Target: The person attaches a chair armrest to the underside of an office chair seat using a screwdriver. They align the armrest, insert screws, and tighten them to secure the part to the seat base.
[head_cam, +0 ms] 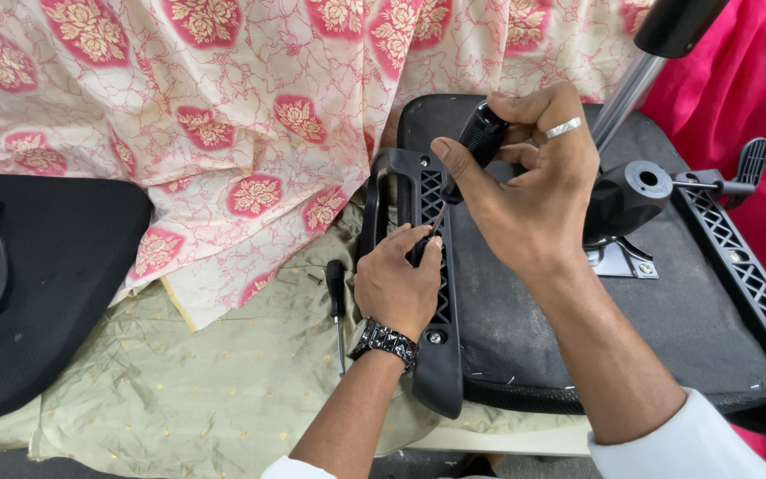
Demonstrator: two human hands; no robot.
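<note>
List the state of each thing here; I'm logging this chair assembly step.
Right hand: closed around the screwdriver handle, tip pointing down at the armrest.
Left hand: resting on the armrest, fingers at the screwdriver tip.
Armrest: lying flat on the upturned seat; one screw visible near its lower end.
Second screwdriver: lying loose on the green cloth.
Second seat: lying flat, untouched.

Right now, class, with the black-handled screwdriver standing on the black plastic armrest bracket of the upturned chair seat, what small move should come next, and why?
Probably turn the black-handled screwdriver with the right hand. Its tip appears to sit in the black plastic armrest bracket, where the left hand steadies it, and the right hand grips the handle from above. A silver screw lower on the bracket looks already seated.
</note>
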